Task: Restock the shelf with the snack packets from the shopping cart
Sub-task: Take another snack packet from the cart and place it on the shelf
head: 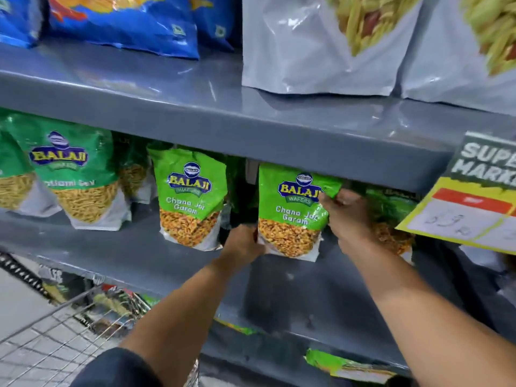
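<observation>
A light green Chana Jor Garam packet (290, 210) stands upright on the grey middle shelf (307, 286). My left hand (243, 243) grips its lower left corner. My right hand (347, 215) holds its right edge near the top. A second packet of the same kind (190, 196) stands to its left. The wire shopping cart (53, 331) sits at the lower left, below my left arm.
Darker green sev packets (75, 174) fill the shelf's left side. Blue packets (125, 20) and silver pouches (315, 43) stand on the shelf above. A yellow price sign (469, 202) hangs at the right, with another green packet (391, 219) behind my right hand.
</observation>
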